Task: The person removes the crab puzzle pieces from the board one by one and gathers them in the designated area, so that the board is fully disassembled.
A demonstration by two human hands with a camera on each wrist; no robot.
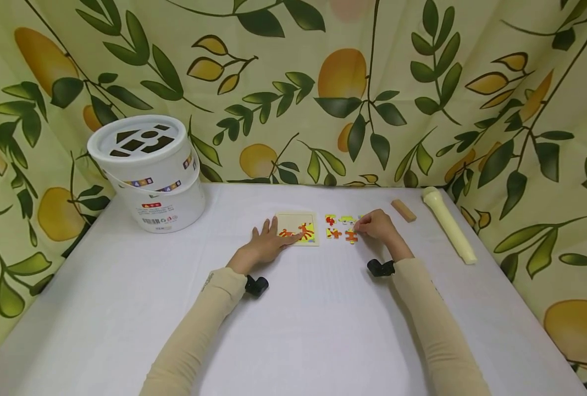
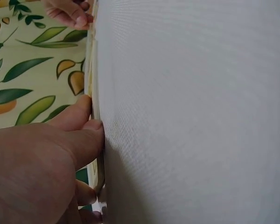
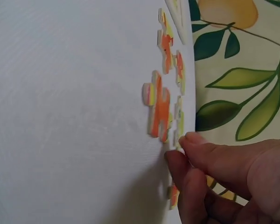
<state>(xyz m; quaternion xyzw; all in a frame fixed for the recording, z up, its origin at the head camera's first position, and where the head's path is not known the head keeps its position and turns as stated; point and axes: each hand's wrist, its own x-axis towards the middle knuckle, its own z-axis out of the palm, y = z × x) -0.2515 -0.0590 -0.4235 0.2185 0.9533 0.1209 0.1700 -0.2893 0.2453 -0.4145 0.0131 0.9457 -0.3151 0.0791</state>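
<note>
My left hand (image 1: 266, 243) rests with spread fingers on the square puzzle board (image 1: 280, 219), which holds part of a red and yellow picture. In the left wrist view, the thumb and a finger (image 2: 74, 114) touch the board's edge. My right hand (image 1: 378, 225) is just right of several loose puzzle pieces (image 1: 334, 234) in two rows. Its thumb and index finger pinch what looks like a puzzle piece, mostly hidden by the fingertips. In the right wrist view, an orange piece (image 3: 159, 112) lies flat before the right hand (image 3: 224, 172), and another piece (image 3: 173, 197) shows behind the fingers.
A white lidded bucket (image 1: 147, 181) with shape cut-outs stands at the back left. Beyond my right hand lie a brown wooden block (image 1: 403, 210) and a cream microphone-shaped stick (image 1: 449, 224). A leaf-and-fruit patterned curtain (image 1: 273, 110) borders the white table (image 1: 293, 330).
</note>
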